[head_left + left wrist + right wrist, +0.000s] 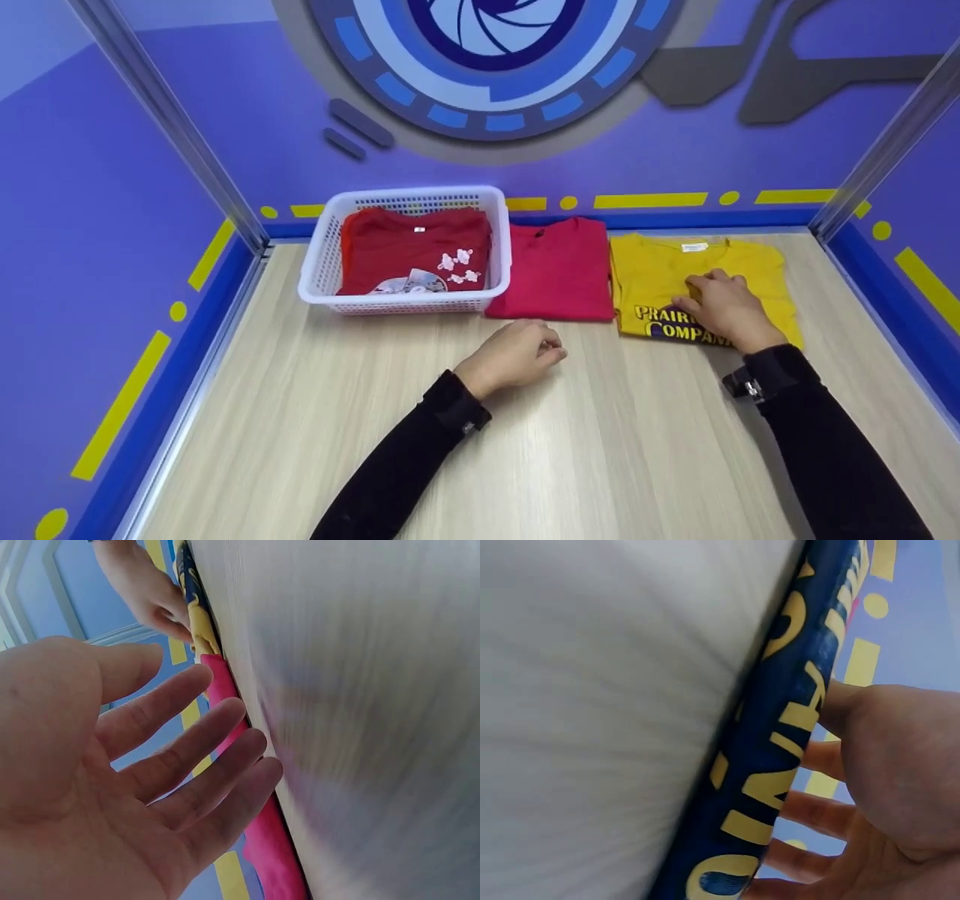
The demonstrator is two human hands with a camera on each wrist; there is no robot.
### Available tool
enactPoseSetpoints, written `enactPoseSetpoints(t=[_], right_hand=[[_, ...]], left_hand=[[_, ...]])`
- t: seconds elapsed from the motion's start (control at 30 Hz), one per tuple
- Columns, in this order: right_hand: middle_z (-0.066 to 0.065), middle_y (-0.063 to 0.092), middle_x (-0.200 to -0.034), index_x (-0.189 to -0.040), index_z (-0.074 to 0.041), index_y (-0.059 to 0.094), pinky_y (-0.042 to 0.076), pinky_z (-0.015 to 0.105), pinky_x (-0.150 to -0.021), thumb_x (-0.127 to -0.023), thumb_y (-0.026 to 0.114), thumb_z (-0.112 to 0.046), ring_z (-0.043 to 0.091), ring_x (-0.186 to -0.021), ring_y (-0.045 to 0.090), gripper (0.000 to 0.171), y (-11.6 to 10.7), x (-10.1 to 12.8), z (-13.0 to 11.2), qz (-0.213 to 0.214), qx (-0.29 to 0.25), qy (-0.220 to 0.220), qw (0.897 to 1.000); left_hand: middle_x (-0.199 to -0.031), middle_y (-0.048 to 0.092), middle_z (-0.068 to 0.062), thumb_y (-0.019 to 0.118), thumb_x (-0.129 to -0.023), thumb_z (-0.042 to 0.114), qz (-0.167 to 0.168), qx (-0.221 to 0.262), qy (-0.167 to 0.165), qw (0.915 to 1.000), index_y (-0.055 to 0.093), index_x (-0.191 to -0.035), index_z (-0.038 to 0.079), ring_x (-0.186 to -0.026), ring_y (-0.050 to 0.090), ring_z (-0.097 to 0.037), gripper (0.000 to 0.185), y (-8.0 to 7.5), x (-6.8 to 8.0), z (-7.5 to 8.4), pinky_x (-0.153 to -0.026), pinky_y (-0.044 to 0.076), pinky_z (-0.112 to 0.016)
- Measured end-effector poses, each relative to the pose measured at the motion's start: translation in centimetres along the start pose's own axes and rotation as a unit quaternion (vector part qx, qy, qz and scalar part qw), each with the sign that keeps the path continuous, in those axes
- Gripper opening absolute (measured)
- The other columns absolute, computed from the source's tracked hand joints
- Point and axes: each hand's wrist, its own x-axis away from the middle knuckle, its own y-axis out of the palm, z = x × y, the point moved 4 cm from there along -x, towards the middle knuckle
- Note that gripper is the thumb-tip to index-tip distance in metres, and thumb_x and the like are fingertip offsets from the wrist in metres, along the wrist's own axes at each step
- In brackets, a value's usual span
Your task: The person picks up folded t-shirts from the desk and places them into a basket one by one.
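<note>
**Right hand flat on the yellow shirt, left hand idle beside the pink one**

The folded yellow T-shirt [701,289] lies right of centre in the head view, its long side running left to right along the back wall. The right hand [720,309] rests palm-down on its lower half, just above the printed lettering, fingers spread and fairly straight, pinching nothing. The forearm comes in from the lower right of the frame.

The left hand [517,354] sits on the bare tabletop [600,450] at centre frame, loosely relaxed and holding nothing. The folded pink shirt [559,271] lies just beyond its fingertips. Left of that stands a white basket [319,270] holding a folded red shirt [416,251].

The right hand is the nearer one to the yellow shirt, being already on it.
</note>
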Motion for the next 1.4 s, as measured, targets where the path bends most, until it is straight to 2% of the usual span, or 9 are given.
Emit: enactPoseSetpoints(t=[0.23,0.57,0.7,0.8,0.97,1.07,1.2,1.3,1.4], right_hand=[[0.041,0.054,-0.144,-0.154,0.005,0.056,0.053,0.071,-0.089,-0.113,0.062,-0.046,0.060,-0.115,0.052,0.066,0.5,3.3,-0.9,0.017,0.032,-0.011,0.999],[0.041,0.058,-0.137,-0.145,0.005,0.063,0.055,0.071,-0.080,-0.109,0.068,-0.044,0.058,-0.103,0.056,0.060,1.3,8.0,-1.7,0.050,0.047,-0.034,0.997],[0.040,0.059,-0.137,-0.145,0.003,0.065,0.055,0.069,-0.079,-0.108,0.071,-0.045,0.057,-0.101,0.057,0.061,1.4,9.6,-1.8,0.050,0.047,-0.042,0.997],[0.039,0.061,-0.137,-0.144,0.003,0.066,0.056,0.068,-0.079,-0.106,0.073,-0.045,0.054,-0.100,0.058,0.061,1.5,10.5,-2.1,0.051,0.049,-0.046,0.996],[0.038,0.063,-0.135,-0.143,0.003,0.068,0.058,0.070,-0.081,-0.105,0.073,-0.048,0.056,-0.101,0.061,0.063,1.5,11.1,-2.3,0.047,0.053,-0.053,0.996],[0.038,0.065,-0.138,-0.144,0.003,0.068,0.056,0.074,-0.092,-0.108,0.070,-0.045,0.061,-0.113,0.064,0.060,0.8,10.9,-1.6,0.048,0.021,-0.064,0.997],[0.040,0.065,-0.141,-0.145,0.008,0.065,0.048,0.078,-0.108,-0.110,0.069,-0.028,0.063,-0.130,0.060,0.050,-0.2,10.6,0.5,0.068,-0.016,-0.048,0.996],[0.044,0.060,-0.141,-0.145,0.011,0.062,0.047,0.080,-0.106,-0.107,0.071,-0.024,0.066,-0.128,0.057,0.052,-0.5,10.5,2.3,0.061,0.002,-0.016,0.998],[0.046,0.057,-0.139,-0.145,0.011,0.062,0.048,0.080,-0.102,-0.105,0.074,-0.027,0.066,-0.122,0.057,0.056,-0.6,10.3,3.6,0.038,0.020,-0.003,0.999]], left_hand=[[-0.115,0.080,0.002,0.063,-0.111,0.035,-0.012,-0.025,0.007,0.9996,0.084,-0.121,0.018,-0.109,0.072,-0.016,0.028,0.1,0.2,0.4,-0.097,0.059,-0.035],[-0.107,0.075,0.003,0.063,-0.111,0.036,-0.014,-0.076,0.021,0.9968,0.085,-0.116,0.020,-0.109,0.069,-0.018,0.027,0.8,0.4,1.0,-0.094,0.058,-0.035],[-0.111,0.075,0.003,0.063,-0.112,0.036,-0.011,-0.130,0.047,0.9903,0.083,-0.117,0.021,-0.109,0.069,-0.019,0.026,1.5,0.4,2.2,-0.095,0.059,-0.033],[-0.117,0.076,0.004,0.061,-0.113,0.037,-0.009,-0.164,0.072,0.9838,0.080,-0.121,0.023,-0.111,0.068,-0.017,0.025,2.5,0.1,3.8,-0.098,0.058,-0.032],[-0.121,0.073,0.008,0.058,-0.114,0.039,-0.021,-0.188,0.099,0.9769,0.076,-0.123,0.026,-0.114,0.066,-0.014,0.024,3.9,-1.3,5.9,-0.103,0.056,-0.029],[-0.125,0.072,0.008,0.058,-0.114,0.039,-0.022,-0.200,0.100,0.9744,0.075,-0.126,0.025,-0.116,0.065,-0.012,0.025,4.3,-2.6,6.7,-0.105,0.055,-0.027],[-0.146,0.069,0.006,0.057,-0.115,0.040,-0.031,-0.165,0.087,0.9820,0.071,-0.143,0.024,-0.134,0.064,-0.011,0.035,4.9,-4.1,8.0,-0.118,0.051,-0.025],[-0.163,0.059,0.005,0.056,-0.115,0.041,-0.029,-0.150,0.077,0.9852,0.064,-0.155,0.024,-0.152,0.055,-0.012,0.044,5.3,-5.4,8.9,-0.128,0.043,-0.026],[-0.165,0.057,0.004,0.056,-0.115,0.042,-0.016,-0.188,0.079,0.9788,0.062,-0.155,0.023,-0.154,0.053,-0.013,0.045,5.5,-6.8,9.3,-0.131,0.040,-0.027]])
